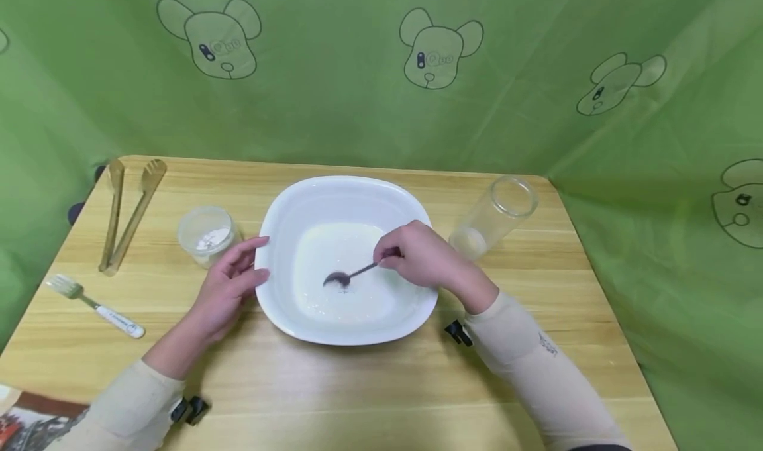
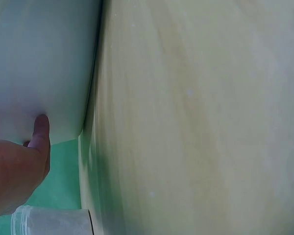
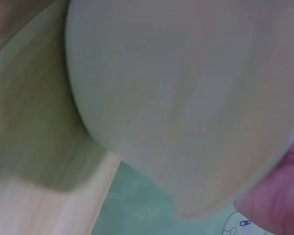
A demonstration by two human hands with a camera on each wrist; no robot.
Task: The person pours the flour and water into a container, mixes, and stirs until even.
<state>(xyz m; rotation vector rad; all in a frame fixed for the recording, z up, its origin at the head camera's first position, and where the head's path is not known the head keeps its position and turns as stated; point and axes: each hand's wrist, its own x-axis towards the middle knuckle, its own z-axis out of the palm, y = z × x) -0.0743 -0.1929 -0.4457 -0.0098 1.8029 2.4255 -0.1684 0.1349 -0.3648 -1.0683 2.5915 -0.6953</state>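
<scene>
A large white basin stands on the wooden table, and a shallow clear layer seems to cover its bottom. My right hand reaches over its right rim and pinches the handle of a dark metal spoon, whose bowl is low in the basin. My left hand rests its thumb and fingertips against the basin's left side; in the left wrist view the thumb presses the outer wall. Part of the right hand shows beyond the rim in the right wrist view, where the spoon is hidden.
A clear tub with white bits stands beside my left hand. Right of the basin is a tall glass. Wooden utensils and a white-handled fork lie at the left. A green curtain hangs behind the table.
</scene>
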